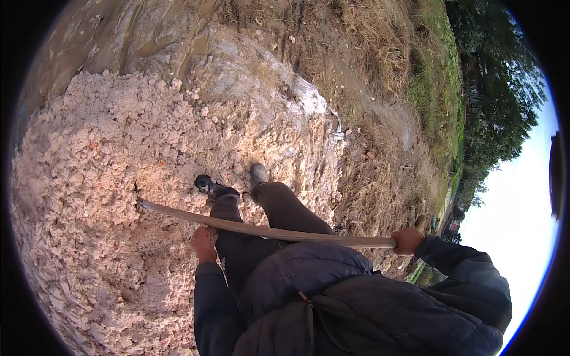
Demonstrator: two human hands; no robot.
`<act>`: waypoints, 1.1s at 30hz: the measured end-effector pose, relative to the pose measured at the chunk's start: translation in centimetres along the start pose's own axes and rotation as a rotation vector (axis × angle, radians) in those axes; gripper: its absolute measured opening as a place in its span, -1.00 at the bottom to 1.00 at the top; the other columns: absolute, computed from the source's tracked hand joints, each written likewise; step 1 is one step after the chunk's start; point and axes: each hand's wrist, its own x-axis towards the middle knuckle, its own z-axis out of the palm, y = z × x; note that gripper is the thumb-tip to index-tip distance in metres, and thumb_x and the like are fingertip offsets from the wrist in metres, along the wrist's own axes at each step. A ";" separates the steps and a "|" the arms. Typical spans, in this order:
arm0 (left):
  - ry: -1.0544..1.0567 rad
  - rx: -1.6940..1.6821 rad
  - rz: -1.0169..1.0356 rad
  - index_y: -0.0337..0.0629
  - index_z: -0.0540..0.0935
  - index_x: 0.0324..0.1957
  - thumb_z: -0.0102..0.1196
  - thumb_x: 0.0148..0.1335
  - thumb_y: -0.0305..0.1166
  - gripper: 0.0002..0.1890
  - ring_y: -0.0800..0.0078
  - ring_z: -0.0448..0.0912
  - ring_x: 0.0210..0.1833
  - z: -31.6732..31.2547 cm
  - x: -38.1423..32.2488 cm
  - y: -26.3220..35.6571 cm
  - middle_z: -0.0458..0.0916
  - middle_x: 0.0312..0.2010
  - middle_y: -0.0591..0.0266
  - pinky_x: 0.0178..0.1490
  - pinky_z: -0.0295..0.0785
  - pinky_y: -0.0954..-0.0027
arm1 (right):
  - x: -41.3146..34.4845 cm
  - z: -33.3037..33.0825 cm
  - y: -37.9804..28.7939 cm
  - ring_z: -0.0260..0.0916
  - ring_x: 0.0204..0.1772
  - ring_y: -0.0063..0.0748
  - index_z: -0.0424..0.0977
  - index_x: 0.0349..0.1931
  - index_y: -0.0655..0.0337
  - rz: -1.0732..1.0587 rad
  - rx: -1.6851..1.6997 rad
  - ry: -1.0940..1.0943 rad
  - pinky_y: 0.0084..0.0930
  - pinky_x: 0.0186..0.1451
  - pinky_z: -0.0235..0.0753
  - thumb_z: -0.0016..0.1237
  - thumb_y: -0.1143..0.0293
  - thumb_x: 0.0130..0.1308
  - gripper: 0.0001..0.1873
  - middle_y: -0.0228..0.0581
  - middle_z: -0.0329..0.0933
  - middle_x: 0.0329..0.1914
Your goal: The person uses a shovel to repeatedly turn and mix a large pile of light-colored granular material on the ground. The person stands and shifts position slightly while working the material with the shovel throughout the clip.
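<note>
A long wooden handle of a tool runs across in front of my legs. Its far end, at the left, meets a dark metal part at the lumpy, pale pinkish material; most of this head is hidden, so its kind cannot be told. My left hand is at the lower part of the handle, with its fingers against the wood from below. Around the handle's other end, at the right, my right hand is closed.
My boots stand on the lumpy material, one smeared pale. Creased, muddy plastic sheeting lies beyond it, with a whitish sheet edge nearer the right. Dry grass, a green strip and trees lie to the right.
</note>
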 end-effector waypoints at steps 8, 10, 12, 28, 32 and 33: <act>0.168 0.031 0.042 -0.22 0.58 -0.21 0.09 0.35 -0.36 -0.86 0.37 0.59 -0.52 -6.8 -3.9 -2.0 0.63 -0.42 0.16 -0.53 0.46 0.46 | 2.8 -8.4 1.7 0.62 -0.27 0.06 0.66 -0.23 -0.02 -0.016 -0.055 0.043 0.00 -0.12 0.60 0.19 0.12 0.01 -0.70 -0.13 0.64 -0.41; 0.169 -0.015 0.004 -0.22 0.58 -0.22 0.08 0.35 -0.35 -0.86 0.39 0.57 -0.53 -6.6 -4.7 -3.3 0.62 -0.44 0.17 -0.54 0.42 0.48 | 4.4 -9.7 2.4 0.62 -0.27 0.06 0.66 -0.22 -0.02 -0.039 -0.071 0.042 0.00 -0.12 0.60 0.19 0.13 0.01 -0.69 -0.13 0.65 -0.41; 0.256 0.022 -0.009 -0.21 0.58 -0.32 0.10 0.31 -0.33 -0.84 0.43 0.52 -0.51 -5.6 -4.8 -4.5 0.57 -0.51 0.22 -0.50 0.37 0.48 | 5.7 -10.7 3.3 0.62 -0.25 0.06 0.67 -0.23 -0.01 -0.038 -0.085 0.074 -0.01 -0.12 0.60 0.19 0.14 0.02 -0.70 -0.12 0.65 -0.39; 0.540 0.501 0.634 -0.45 0.64 -0.19 0.13 0.18 -0.42 -0.75 0.35 0.55 -0.39 3.0 -2.7 5.4 0.64 -0.39 0.12 -0.26 0.48 0.27 | 4.7 -13.0 5.1 0.63 -0.20 0.10 0.66 -0.25 0.05 -0.257 -0.054 0.027 -0.01 -0.10 0.59 0.11 0.13 0.11 -0.73 -0.06 0.65 -0.36; 0.391 0.378 0.650 -0.43 0.64 -0.11 0.16 0.25 -0.39 -0.73 0.32 0.58 -0.28 6.9 -2.6 10.5 0.64 -0.32 0.10 -0.17 0.49 0.29 | 3.7 -14.0 3.6 0.64 -0.21 0.10 0.66 -0.23 0.05 -0.213 -0.100 -0.035 -0.03 -0.10 0.60 0.13 0.10 0.11 -0.70 -0.06 0.65 -0.38; 0.439 0.516 0.704 -0.43 0.63 -0.08 0.19 0.25 -0.34 -0.68 0.22 0.61 -0.21 8.2 -2.3 10.6 0.67 -0.27 0.05 -0.06 0.50 0.24 | 3.4 -14.1 3.2 0.64 -0.21 0.10 0.67 -0.23 0.05 -0.204 -0.102 -0.050 -0.03 -0.10 0.60 0.13 0.09 0.12 -0.69 -0.06 0.65 -0.38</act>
